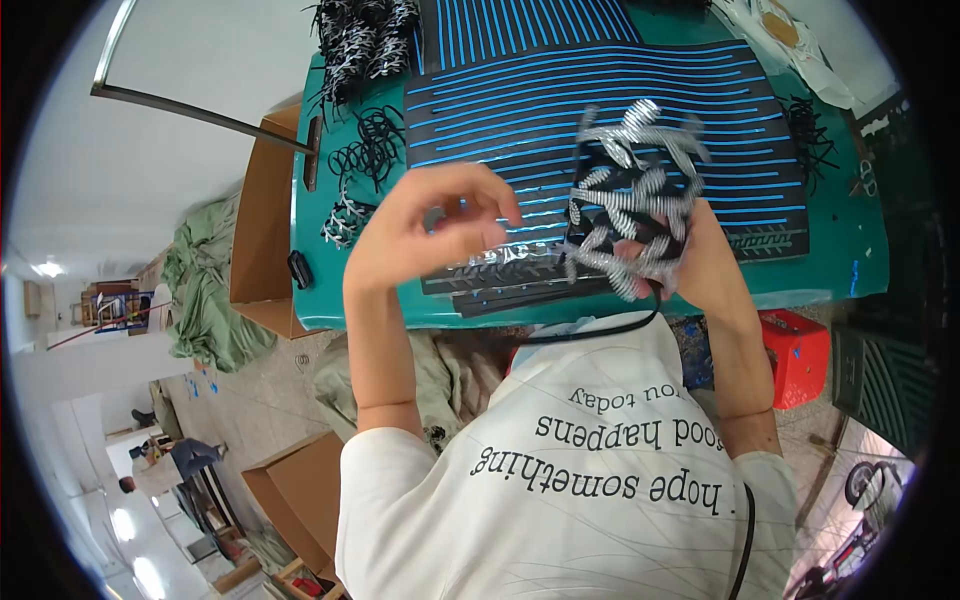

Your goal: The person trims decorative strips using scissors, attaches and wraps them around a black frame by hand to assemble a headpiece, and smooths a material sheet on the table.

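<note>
My right hand (700, 250) is wrapped round a bundle of black strips with silver leaf shapes (635, 195), blurred by motion, and a thin black strand (600, 335) trails from its lower end. To the left of the bundle, my left hand (430, 225) is raised above the sheet, its fingers curved and the thumb apart from the index finger. Nothing clear shows between them. Beneath both hands lies a black sheet with blue stripes (480, 125); dark strips with a leaf pattern (760, 240) show along its near edge.
The green table (850, 230) holds leaf-patterned bundles (365, 45), loose black loops (370, 145) and a small black object (299, 268) at left. Scissors (867, 178) lie at right. Cardboard (265, 225) stands beside the table's left edge; a red crate (798, 360) is lower right. A person (170, 465) is far left.
</note>
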`<action>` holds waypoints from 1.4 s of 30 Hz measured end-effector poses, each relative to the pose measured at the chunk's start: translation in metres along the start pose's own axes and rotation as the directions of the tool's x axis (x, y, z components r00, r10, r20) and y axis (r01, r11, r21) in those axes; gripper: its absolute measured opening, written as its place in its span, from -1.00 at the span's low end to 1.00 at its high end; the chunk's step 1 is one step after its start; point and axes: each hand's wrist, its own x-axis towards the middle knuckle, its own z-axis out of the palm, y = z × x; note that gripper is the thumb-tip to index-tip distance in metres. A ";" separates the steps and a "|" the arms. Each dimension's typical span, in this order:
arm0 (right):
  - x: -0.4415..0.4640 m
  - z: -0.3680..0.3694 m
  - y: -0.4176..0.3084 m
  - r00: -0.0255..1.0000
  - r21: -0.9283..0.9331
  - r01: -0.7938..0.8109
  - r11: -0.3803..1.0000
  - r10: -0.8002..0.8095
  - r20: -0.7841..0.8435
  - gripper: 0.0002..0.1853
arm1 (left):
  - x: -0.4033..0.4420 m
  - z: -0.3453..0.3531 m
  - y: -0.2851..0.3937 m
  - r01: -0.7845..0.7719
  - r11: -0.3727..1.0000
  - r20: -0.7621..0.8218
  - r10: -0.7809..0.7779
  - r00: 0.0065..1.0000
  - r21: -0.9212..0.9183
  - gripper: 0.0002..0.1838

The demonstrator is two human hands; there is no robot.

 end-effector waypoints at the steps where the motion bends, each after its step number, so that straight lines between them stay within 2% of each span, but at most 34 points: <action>1: 0.000 -0.001 0.000 0.998 -0.059 -0.061 0.996 0.060 -0.020 -0.79 | 0.003 0.005 -0.005 0.000 1.000 -0.011 0.000 1.000 0.000 -0.77; 3: 0.009 0.001 -0.001 0.986 -0.194 -0.164 0.967 0.164 -0.019 -0.49 | 0.008 0.026 -0.018 0.071 0.995 -0.007 -0.072 0.997 -0.065 -0.82; 4: 0.014 0.002 0.002 0.987 -0.218 -0.143 0.965 0.154 0.035 -0.49 | 0.011 0.038 -0.028 0.035 0.999 0.041 -0.035 0.999 -0.002 -0.80; 5: 0.014 0.000 0.009 0.991 -0.167 -0.130 0.977 0.130 -0.011 -0.49 | 0.015 0.052 -0.037 0.003 0.998 0.087 -0.008 0.996 0.059 -0.76; 7: 0.015 0.007 0.020 0.987 -0.109 -0.078 0.991 0.061 -0.149 -0.48 | 0.021 0.078 -0.047 -0.011 0.997 -0.099 0.004 0.995 -0.076 -0.73; 8: 0.013 0.011 0.023 0.970 -0.101 -0.040 0.994 0.015 -0.242 -0.48 | 0.024 0.084 -0.050 0.014 0.999 -0.161 -0.020 0.987 -0.033 -0.72; 10: 0.021 0.004 0.028 0.971 -0.159 -0.121 0.980 0.084 -0.222 -0.53 | 0.026 0.092 -0.054 0.071 0.997 -0.264 -0.068 0.962 0.001 -0.71; 11: 0.026 0.001 0.030 0.981 -0.175 -0.114 0.978 0.083 -0.176 -0.53 | 0.026 0.094 -0.054 0.028 0.998 -0.314 -0.012 0.949 0.049 -0.78; 12: 0.031 -0.001 0.032 0.994 -0.176 0.004 0.984 -0.022 -0.104 -0.72 | 0.021 0.093 -0.054 -0.013 0.995 -0.352 0.047 0.935 0.099 -0.83; 13: 0.036 -0.003 0.033 0.991 -0.163 0.121 0.979 -0.129 -0.040 -0.89 | 0.015 0.089 -0.054 0.005 0.995 -0.379 0.033 0.925 0.099 -0.83; 14: 0.037 -0.005 0.034 0.991 -0.164 0.127 0.978 -0.132 -0.017 -0.89 | 0.009 0.090 -0.054 0.039 0.996 -0.407 -0.003 0.913 0.080 -0.83; 17: 0.038 -0.014 0.028 0.979 -0.006 0.046 0.999 -0.044 0.200 -0.78 | 0.002 0.086 -0.054 0.084 0.996 -0.431 -0.061 0.900 0.034 -0.82; 18: 0.038 -0.013 0.027 0.983 -0.008 0.049 0.999 -0.047 0.178 -0.78 | -0.005 0.083 -0.055 0.052 0.995 -0.508 -0.088 0.857 -0.086 -0.82; 19: 0.039 -0.009 0.025 0.978 0.029 -0.019 0.999 0.013 0.207 -0.73 | -0.010 0.082 -0.057 0.005 0.978 -0.567 -0.124 0.814 -0.206 -0.81; 20: 0.038 -0.005 0.022 0.971 0.067 -0.085 0.994 0.068 0.230 -0.67 | -0.014 0.084 -0.064 -0.058 0.958 -0.590 -0.124 0.798 -0.280 -0.80; 21: 0.035 0.000 0.017 0.981 0.069 -0.076 0.995 0.063 0.184 -0.67 | -0.017 0.088 -0.070 -0.120 0.928 -0.606 -0.128 0.785 -0.352 -0.79; 23: 0.029 0.014 0.008 0.994 -0.002 -0.074 0.997 0.074 0.083 -0.57 | -0.023 0.087 -0.065 -0.124 0.928 -0.639 -0.142 0.756 -0.352 -0.78; 24: 0.027 0.016 0.006 0.996 0.007 -0.071 0.997 0.071 0.046 -0.57 | -0.031 0.086 -0.067 -0.091 0.996 -0.706 0.076 0.704 0.017 -0.78; 25: 0.025 0.018 0.004 0.998 0.024 -0.044 0.999 0.043 0.036 -0.57 | -0.038 0.084 -0.068 -0.035 0.924 -0.691 0.309 0.654 0.381 -0.77; 26: 0.022 0.020 0.004 0.999 0.041 -0.018 0.999 0.017 0.031 -0.56 | -0.037 0.083 -0.066 -0.052 0.924 -0.673 0.313 0.670 0.378 -0.77; 28: 0.019 0.021 0.003 1.000 0.066 0.007 0.998 -0.008 0.011 -0.56 | -0.035 0.081 -0.059 -0.057 0.998 -0.675 0.032 0.737 -0.014 -0.81; 29: 0.017 0.021 0.003 1.000 0.075 0.017 0.997 -0.019 0.019 -0.56 | -0.035 0.080 -0.056 -0.037 0.976 -0.633 -0.110 0.766 -0.214 -0.83; 30: 0.016 0.020 0.002 0.999 0.083 0.028 0.996 -0.030 0.027 -0.56 | -0.034 0.079 -0.054 -0.035 0.976 -0.619 -0.110 0.777 -0.217 -0.83; 33: 0.011 0.020 0.002 0.999 0.092 0.044 0.995 -0.046 0.015 -0.56 | -0.032 0.076 -0.050 -0.011 0.996 -0.657 0.067 0.751 0.089 -0.84; 34: 0.010 0.021 0.002 0.999 0.089 0.053 0.995 -0.054 0.007 -0.56 | -0.031 0.076 -0.045 -0.011 0.996 -0.649 0.064 0.758 0.085 -0.84; 37: 0.007 0.018 0.006 0.998 0.083 0.068 0.994 -0.068 0.000 -0.56 | -0.028 0.075 -0.030 0.264 0.962 -0.619 -0.167 0.767 0.067 -0.83; 38: 0.006 0.017 0.007 0.997 0.076 0.076 0.994 -0.077 0.006 -0.55 | -0.028 0.076 -0.031 0.265 0.962 -0.615 -0.169 0.770 0.067 -0.83; 41: 0.004 0.016 0.009 0.997 0.074 0.082 0.994 -0.082 -0.004 -0.57 | -0.025 0.077 -0.039 0.235 0.936 -0.628 -0.021 0.778 0.261 -0.85; 42: 0.004 0.016 0.010 0.997 0.076 0.079 0.994 -0.078 -0.014 -0.60 | -0.024 0.078 -0.039 0.234 0.937 -0.625 -0.021 0.780 0.260 -0.85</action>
